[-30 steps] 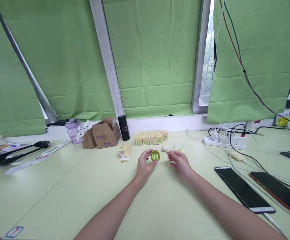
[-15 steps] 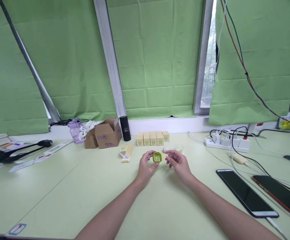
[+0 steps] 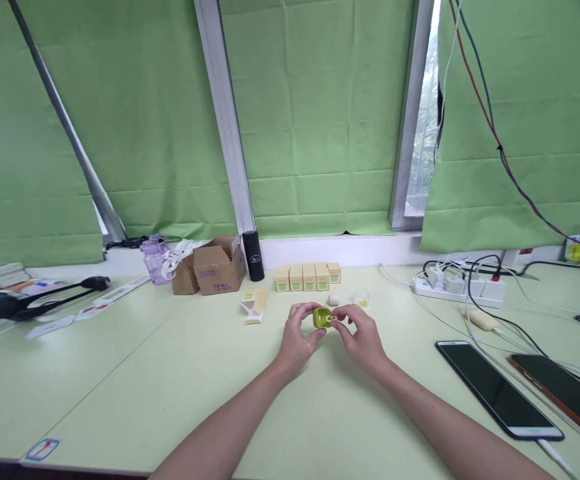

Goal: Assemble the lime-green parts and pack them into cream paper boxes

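Note:
My left hand [image 3: 299,337] holds a small olive-green square case [image 3: 320,315] between thumb and fingers, its hollow side facing me. Pinched in my right hand [image 3: 363,339] is a tiny pale yellow piece with a loop [image 3: 331,319], at the right side of the case's opening. Whether it touches the case I cannot tell. Just behind my hands lie a small pinkish-white rounded object [image 3: 334,300] and a clear plastic container [image 3: 361,299] with a bit of yellow in it. To the left lies an opened pale yellow carton [image 3: 253,307].
Several small tan boxes [image 3: 303,278] stand in a row at the back, near a black bottle [image 3: 253,256] and a cardboard box [image 3: 219,270]. On the right are a power strip [image 3: 457,291], cables and a white-framed phone [image 3: 497,387]. A black-handled object [image 3: 45,300] lies left.
My right hand has brought the pale yellow piece leftward to the green case's opening. The case has turned slightly toward it. The camera view has shifted a little.

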Action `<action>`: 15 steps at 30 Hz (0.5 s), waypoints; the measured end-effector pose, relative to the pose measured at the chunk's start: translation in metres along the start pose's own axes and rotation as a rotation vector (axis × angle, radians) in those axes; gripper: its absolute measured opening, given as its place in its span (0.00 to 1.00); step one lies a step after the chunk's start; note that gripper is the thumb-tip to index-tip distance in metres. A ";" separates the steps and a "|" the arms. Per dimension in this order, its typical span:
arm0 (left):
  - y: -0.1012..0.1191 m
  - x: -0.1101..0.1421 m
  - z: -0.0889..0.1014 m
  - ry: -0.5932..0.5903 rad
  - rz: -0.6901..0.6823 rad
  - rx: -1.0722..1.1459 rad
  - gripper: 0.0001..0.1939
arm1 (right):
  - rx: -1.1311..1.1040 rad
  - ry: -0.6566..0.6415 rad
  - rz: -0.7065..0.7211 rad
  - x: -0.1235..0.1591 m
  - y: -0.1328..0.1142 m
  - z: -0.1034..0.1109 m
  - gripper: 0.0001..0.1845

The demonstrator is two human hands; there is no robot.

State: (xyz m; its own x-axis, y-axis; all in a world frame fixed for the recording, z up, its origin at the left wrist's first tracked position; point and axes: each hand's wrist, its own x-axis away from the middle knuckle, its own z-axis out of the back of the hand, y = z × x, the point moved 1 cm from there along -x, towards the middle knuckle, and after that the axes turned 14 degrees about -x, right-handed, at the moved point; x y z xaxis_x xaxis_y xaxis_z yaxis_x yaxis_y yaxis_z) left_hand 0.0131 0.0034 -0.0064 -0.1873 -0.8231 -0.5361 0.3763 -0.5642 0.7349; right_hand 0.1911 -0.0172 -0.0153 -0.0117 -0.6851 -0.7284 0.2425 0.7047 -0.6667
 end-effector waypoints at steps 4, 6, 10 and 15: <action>0.003 0.001 0.000 -0.008 -0.018 -0.039 0.25 | 0.098 -0.007 0.149 0.001 0.001 0.001 0.07; 0.004 0.002 0.000 -0.013 -0.021 -0.052 0.25 | 0.141 -0.022 0.195 0.001 0.001 0.001 0.08; 0.005 0.003 0.000 -0.016 -0.034 -0.055 0.25 | 0.239 -0.043 0.256 0.002 0.001 0.001 0.10; 0.006 0.004 0.000 -0.014 -0.049 -0.060 0.25 | 0.347 -0.018 0.307 0.002 -0.004 0.001 0.11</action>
State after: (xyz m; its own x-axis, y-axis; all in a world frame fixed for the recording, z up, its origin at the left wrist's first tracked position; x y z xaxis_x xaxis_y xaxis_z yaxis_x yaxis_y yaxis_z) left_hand 0.0151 -0.0034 -0.0042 -0.2192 -0.7959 -0.5644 0.4203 -0.5991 0.6815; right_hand 0.1909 -0.0211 -0.0138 0.1274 -0.4594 -0.8790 0.5423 0.7743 -0.3261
